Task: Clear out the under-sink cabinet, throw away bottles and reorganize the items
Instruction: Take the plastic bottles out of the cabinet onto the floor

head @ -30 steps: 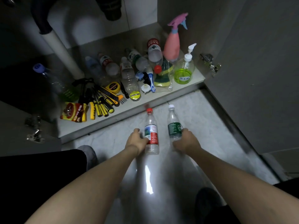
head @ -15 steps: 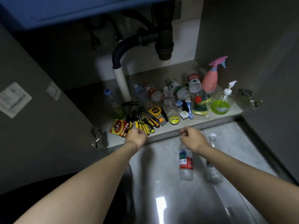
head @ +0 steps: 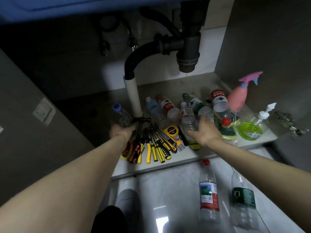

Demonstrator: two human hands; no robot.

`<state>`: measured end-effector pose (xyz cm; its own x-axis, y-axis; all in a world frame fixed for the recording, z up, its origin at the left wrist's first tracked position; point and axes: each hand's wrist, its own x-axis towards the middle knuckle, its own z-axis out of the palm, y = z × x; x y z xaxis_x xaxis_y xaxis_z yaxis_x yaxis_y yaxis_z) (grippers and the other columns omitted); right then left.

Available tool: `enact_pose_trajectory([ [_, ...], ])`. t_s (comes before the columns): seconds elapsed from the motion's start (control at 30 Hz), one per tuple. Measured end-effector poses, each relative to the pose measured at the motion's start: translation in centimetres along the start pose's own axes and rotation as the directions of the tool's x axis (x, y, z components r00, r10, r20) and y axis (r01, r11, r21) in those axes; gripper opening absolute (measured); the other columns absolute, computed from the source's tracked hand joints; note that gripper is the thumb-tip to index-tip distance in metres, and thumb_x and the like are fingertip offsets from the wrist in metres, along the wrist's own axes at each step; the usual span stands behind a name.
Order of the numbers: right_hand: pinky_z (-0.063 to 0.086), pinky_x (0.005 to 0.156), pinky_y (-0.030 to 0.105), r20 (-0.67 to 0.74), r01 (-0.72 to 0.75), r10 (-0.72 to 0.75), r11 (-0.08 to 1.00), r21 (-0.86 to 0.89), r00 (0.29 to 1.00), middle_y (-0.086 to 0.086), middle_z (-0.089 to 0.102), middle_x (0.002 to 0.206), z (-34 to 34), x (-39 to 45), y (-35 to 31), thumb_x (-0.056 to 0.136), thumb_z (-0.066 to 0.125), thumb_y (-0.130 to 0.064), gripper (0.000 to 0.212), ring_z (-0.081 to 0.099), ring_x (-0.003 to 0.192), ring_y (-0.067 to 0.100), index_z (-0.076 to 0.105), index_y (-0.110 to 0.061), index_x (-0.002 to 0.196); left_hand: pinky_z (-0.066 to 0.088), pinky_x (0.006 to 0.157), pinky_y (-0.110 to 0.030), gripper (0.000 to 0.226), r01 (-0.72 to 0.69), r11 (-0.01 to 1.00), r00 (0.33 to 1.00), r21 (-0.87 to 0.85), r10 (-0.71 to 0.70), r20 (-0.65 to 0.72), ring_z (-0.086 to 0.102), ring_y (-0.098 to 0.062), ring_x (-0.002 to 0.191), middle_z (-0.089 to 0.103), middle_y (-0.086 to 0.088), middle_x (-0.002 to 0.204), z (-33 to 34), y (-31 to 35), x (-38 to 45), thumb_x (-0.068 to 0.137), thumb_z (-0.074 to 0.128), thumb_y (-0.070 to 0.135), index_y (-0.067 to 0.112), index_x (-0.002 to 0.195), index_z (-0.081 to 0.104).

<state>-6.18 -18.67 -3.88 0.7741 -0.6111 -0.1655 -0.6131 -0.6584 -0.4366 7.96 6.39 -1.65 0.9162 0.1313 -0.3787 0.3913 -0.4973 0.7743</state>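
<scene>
- Fingers of the left hand point(head: 122, 132) are wrapped around the lower body of a purple-capped bottle point(head: 121, 116), which leans left of the white drain pipe point(head: 133, 96) at the far left of the cabinet floor point(head: 175, 157).
- Fingers of the right hand point(head: 204, 133) are curled on a clear crushed bottle point(head: 188, 120) lying among the heap of water bottles point(head: 165, 107) in the middle of the cabinet; the thumb side is blurred, so how firm the grip is cannot be judged.
- Just near of both hands lie yellow-handled screwdrivers point(head: 157, 148) and a yellow tape measure point(head: 172, 131); to the right stand a pink spray bottle point(head: 239, 96) and a green soap dispenser point(head: 251, 128).
- Two bottles, red-capped point(head: 208, 190) and green-labelled point(head: 243, 199), already stand on the tiled floor outside.
- Step in hand, as judged: emptying the cabinet of bottles, two at a time.
- Next move calls for lifting both clear without dragging the tools or toppling the neighbouring bottles, then setting them beside the pair outside.
</scene>
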Motion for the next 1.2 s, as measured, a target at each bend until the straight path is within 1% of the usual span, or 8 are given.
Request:
enact_pose_trajectory([
  [0.13, 0.05, 0.088, 0.045, -0.022, -0.028, 0.027, 0.999, -0.031, 0.999, 0.013, 0.052, 0.137, 1.8, 0.5, 0.5, 0.079, 0.072, -0.06, 0.08, 0.053, 0.124, 0.035, 0.039, -0.014, 0.136, 0.034, 0.115, -0.047, 0.104, -0.023, 0.998, 1.0, -0.064, 0.023, -0.004, 0.04, -0.034, 0.139, 0.042, -0.011, 0.15, 1.3, -0.1, 2.4, 0.076, 0.084, 0.031, 0.02, 0.156, 0.019],
  [0.33, 0.05, 0.094, 0.048, -0.023, -0.055, 0.054, 0.998, -0.021, 0.998, 0.015, 0.051, 0.14, 3.3, 1.3, 0.3, 0.079, 0.073, -0.062, 0.087, 0.051, 0.127, 0.036, 0.038, -0.011, 0.14, 0.036, 0.109, -0.038, 0.09, -0.042, 0.979, 0.995, -0.198, 0.023, -0.101, 0.045, -0.028, 0.135, 0.05, -0.005, 0.145, 2.4, -0.7, 4.5, 0.076, 0.083, 0.024, 0.025, 0.151, 0.033],
  [0.5, 0.049, 0.096, 0.048, -0.033, -0.105, 0.106, 0.994, 0.027, 0.994, 0.019, 0.054, 0.137, 3.5, 1.3, 0.2, 0.083, 0.074, -0.049, 0.078, 0.053, 0.125, 0.038, 0.038, -0.007, 0.138, 0.036, 0.109, -0.038, 0.089, -0.034, 0.976, 0.99, -0.215, 0.002, -0.144, 0.044, -0.028, 0.136, 0.049, -0.005, 0.146, 2.3, 0.1, 3.9, 0.076, 0.083, 0.025, 0.025, 0.15, 0.035],
  [0.63, 0.049, 0.096, 0.049, -0.064, -0.142, 0.152, 0.979, 0.144, 0.986, 0.019, 0.055, 0.136, 2.9, 1.0, 0.1, 0.087, 0.069, -0.042, 0.069, 0.053, 0.124, 0.04, 0.04, -0.005, 0.137, 0.037, 0.108, -0.039, 0.082, -0.103, 0.974, 0.986, -0.2, 0.073, -0.153, 0.046, -0.028, 0.134, 0.05, -0.004, 0.144, 1.9, 1.0, 2.7, 0.077, 0.082, 0.027, 0.027, 0.147, 0.038],
  [0.87, 0.052, 0.087, 0.045, -0.13, -0.155, 0.202, 0.94, 0.305, 0.971, 0.016, 0.064, 0.122, 1.1, -1.3, 0.7, 0.086, 0.063, -0.05, 0.06, 0.059, 0.114, 0.04, 0.047, -0.01, 0.128, 0.047, 0.1, -0.043, 0.072, -0.237, 0.968, 0.964, -0.084, 0.223, -0.147, 0.054, -0.027, 0.124, 0.057, -0.003, 0.134, 1.1, 2.1, -1.0, 0.077, 0.08, 0.037, 0.025, 0.138, 0.045],
  [0.97, 0.047, 0.076, 0.039, -0.188, -0.098, 0.174, 0.93, 0.354, 0.967, 0.007, 0.066, 0.11, -0.2, -3.1, 1.5, 0.084, 0.061, -0.059, 0.057, 0.062, 0.104, 0.035, 0.049, -0.015, 0.119, 0.043, 0.085, -0.034, 0.076, -0.318, 0.947, 0.942, -0.045, 0.31, -0.129, 0.058, -0.026, 0.118, 0.059, -0.002, 0.13, 1.2, 2.8, -3.1, 0.074, 0.08, 0.045, 0.026, 0.139, 0.045],
  [1.03, 0.039, 0.073, 0.035, -0.224, -0.055, 0.147, 0.927, 0.372, 0.964, 0.001, 0.062, 0.102, -1.3, -4.5, 2.2, 0.084, 0.059, -0.064, 0.057, 0.062, 0.102, 0.032, 0.049, -0.02, 0.119, 0.04, 0.083, -0.031, 0.076, -0.37, 0.927, 0.927, -0.058, 0.365, -0.081, 0.059, -0.023, 0.113, 0.061, 0.002, 0.125, 1.5, 3.2, -4.6, 0.073, 0.081, 0.048, 0.026, 0.136, 0.046],
  [1.2, 0.045, 0.08, 0.039, -0.239, -0.009, 0.098, 0.938, 0.346, 0.966, 0.005, 0.065, 0.113, -3.9, -7.8, 4.7, 0.085, 0.053, -0.069, 0.063, 0.061, 0.106, 0.031, 0.049, -0.022, 0.126, 0.041, 0.086, -0.025, 0.068, -0.44, 0.895, 0.896, -0.068, 0.444, 0.037, 0.054, -0.011, 0.097, 0.059, 0.01, 0.107, 2.8, 2.6, -8.8, 0.067, 0.083, 0.052, 0.026, 0.123, 0.054],
])
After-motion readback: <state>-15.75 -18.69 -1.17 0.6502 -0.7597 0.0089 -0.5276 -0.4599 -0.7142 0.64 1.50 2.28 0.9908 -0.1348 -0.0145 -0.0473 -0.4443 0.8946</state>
